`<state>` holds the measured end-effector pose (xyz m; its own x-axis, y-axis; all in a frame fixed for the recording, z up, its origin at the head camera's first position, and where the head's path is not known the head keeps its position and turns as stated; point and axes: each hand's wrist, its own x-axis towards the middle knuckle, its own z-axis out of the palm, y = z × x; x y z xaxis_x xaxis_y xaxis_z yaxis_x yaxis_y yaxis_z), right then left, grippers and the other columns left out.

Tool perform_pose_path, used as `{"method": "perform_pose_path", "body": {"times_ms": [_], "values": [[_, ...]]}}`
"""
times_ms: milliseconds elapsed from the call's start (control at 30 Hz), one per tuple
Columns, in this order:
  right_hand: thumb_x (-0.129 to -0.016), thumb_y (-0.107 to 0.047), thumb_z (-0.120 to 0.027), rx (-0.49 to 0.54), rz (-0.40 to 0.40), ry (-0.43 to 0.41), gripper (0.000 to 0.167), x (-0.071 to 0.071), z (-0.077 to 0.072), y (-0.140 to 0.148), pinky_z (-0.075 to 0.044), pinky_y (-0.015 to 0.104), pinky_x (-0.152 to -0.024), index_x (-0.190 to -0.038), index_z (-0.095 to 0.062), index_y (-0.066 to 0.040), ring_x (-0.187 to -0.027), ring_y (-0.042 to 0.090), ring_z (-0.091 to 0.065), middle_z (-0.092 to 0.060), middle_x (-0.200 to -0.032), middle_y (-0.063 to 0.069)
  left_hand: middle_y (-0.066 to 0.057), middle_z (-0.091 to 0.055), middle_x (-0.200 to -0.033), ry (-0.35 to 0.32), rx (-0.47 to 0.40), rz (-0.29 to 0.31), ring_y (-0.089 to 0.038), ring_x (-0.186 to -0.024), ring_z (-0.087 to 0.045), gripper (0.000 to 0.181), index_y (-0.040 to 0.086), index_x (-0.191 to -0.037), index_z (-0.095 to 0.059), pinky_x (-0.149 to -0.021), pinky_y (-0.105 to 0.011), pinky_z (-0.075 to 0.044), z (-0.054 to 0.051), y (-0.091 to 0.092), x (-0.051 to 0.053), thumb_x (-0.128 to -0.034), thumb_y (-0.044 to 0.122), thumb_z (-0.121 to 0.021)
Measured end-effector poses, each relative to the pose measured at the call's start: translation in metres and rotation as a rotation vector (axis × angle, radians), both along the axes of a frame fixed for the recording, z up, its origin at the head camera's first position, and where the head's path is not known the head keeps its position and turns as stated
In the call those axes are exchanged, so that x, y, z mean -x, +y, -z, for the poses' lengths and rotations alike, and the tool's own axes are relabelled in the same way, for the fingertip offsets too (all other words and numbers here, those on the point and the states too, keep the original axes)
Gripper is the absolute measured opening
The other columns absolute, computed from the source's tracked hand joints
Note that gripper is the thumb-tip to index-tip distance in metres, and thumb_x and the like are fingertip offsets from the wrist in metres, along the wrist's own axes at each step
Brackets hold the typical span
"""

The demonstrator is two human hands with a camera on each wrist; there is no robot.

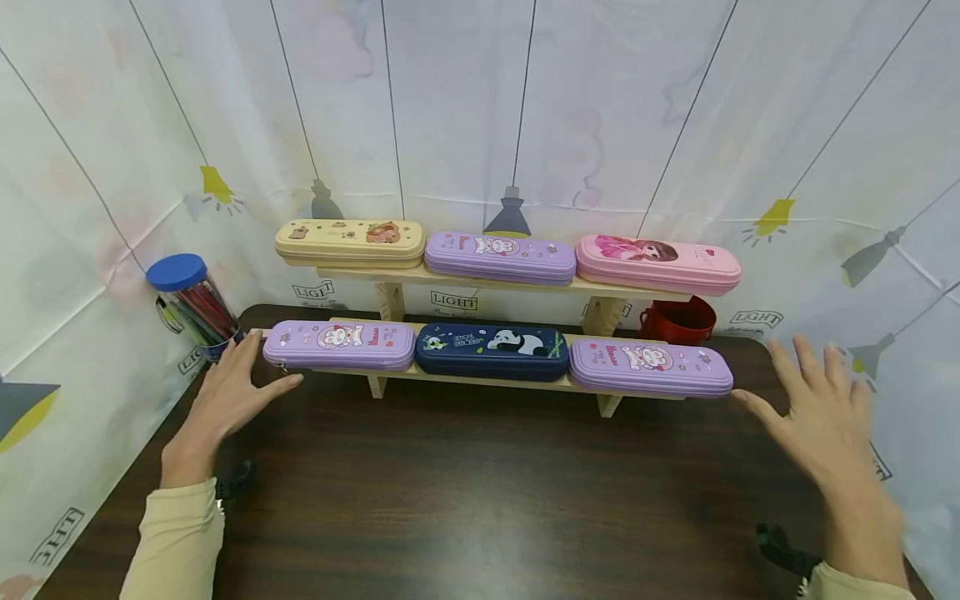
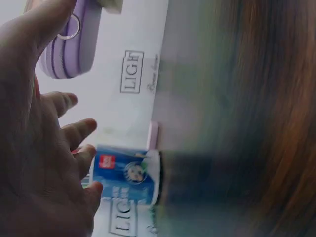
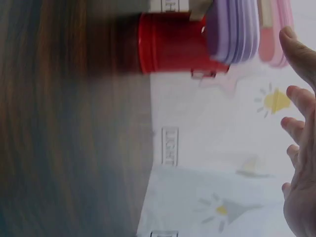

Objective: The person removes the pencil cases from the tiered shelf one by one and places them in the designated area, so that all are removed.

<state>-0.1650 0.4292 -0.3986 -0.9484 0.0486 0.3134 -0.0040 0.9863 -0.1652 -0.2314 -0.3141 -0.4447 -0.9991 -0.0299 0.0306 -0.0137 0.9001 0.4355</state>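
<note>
**Both hands spread wide beside a two-tier rack of pencil cases**

Head view first: there's a wooden rack (image 1: 603, 312) on a dark table (image 1: 487, 483), three cases per tier. Up top, left to right: a cream case (image 1: 350, 243), a purple case (image 1: 500, 257) and a pink case (image 1: 658, 263). Below: a navy panda case (image 1: 492, 352) between the lower-left purple case (image 1: 339, 345) and the lower-right purple case (image 1: 651, 367).

The left hand (image 1: 227, 396) comes up from the bottom left, back of the hand showing, thumb out toward the rack, fingers pointing at the jar with a blue lid (image 1: 202, 300). The right hand (image 1: 821, 417) kinda mirrors it, fingers up and fanned, thumb just beside the lower-right purple case. Can't tell if it's touching. Neither one has hold of anything.

Left wrist cam: fingers apart and a bit bent, nothing in them. The thumb overlaps a purple case with a zip ring, contact unclear. The jar's blue label sits past the fingertips.

Right wrist cam: hand's at the frame edge, fingers loose and separated, grasp empty. Purple and pink case ends are near the thumb, with a red bucket (image 3: 173, 44) beside the purple one.
</note>
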Motion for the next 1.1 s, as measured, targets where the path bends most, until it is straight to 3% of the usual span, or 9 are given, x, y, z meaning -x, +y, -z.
{"method": "perform_pose_path", "body": {"times_ms": [167, 300, 533, 700, 1100], "values": [[-0.092, -0.065, -0.051, -0.019, -0.042, 0.008, 0.09, 0.005, -0.006, -0.028, 0.016, 0.072, -0.117, -0.161, -0.01, -0.023, -0.153, 0.04, 0.015, -0.003, -0.167, 0.017, -0.023, -0.003, -0.166, -0.022, -0.107, -0.029, -0.049, -0.151, -0.002, 0.113, 0.014, -0.161, -0.003, -0.113, -0.079, -0.01, 0.0, 0.001, 0.001, -0.0826, 0.077, -0.055], [-0.089, -0.062, -0.056, -0.01, -0.093, 0.04, 0.091, 0.009, -0.01, -0.05, 0.019, 0.067, -0.119, -0.161, -0.015, -0.023, -0.154, 0.038, 0.013, -0.008, -0.167, 0.017, -0.024, -0.004, -0.165, -0.086, -0.213, -0.043, -0.054, -0.148, -0.009, 0.11, 0.017, -0.161, -0.002, -0.11, -0.081, -0.016, 0.001, 0.002, 0.002, -0.0845, 0.075, -0.055], [-0.086, -0.058, -0.061, -0.011, -0.213, 0.083, 0.09, 0.024, -0.016, -0.085, 0.012, 0.066, -0.122, -0.16, -0.02, -0.025, -0.156, 0.036, 0.004, -0.014, -0.167, 0.013, -0.022, -0.001, -0.166, -0.193, -0.331, -0.04, -0.053, -0.149, -0.009, 0.114, 0.021, -0.16, 0.008, -0.112, -0.079, -0.016, 0.01, 0.012, 0.006, -0.084, 0.074, -0.058], [-0.085, -0.055, -0.065, -0.008, -0.268, 0.08, 0.088, 0.033, -0.012, -0.102, 0.005, 0.069, -0.122, -0.158, -0.027, -0.024, -0.155, 0.036, -0.002, -0.022, -0.165, 0.015, -0.018, 0.001, -0.167, -0.202, -0.462, -0.055, -0.05, -0.151, -0.006, 0.111, 0.022, -0.16, 0.008, -0.115, -0.077, -0.013, 0.014, 0.02, 0.009, -0.0859, 0.072, -0.057], [-0.085, -0.058, -0.065, 0.024, -0.325, 0.003, 0.082, 0.046, 0.002, -0.122, -0.005, 0.075, -0.119, -0.154, -0.038, -0.022, -0.152, 0.042, -0.014, -0.032, -0.16, 0.019, -0.017, -0.003, -0.167, -0.166, -0.628, 0.063, -0.04, -0.154, -0.005, 0.099, 0.016, -0.161, 0.003, -0.123, -0.067, -0.011, 0.025, 0.041, 0.012, -0.0945, 0.058, -0.057]]}}
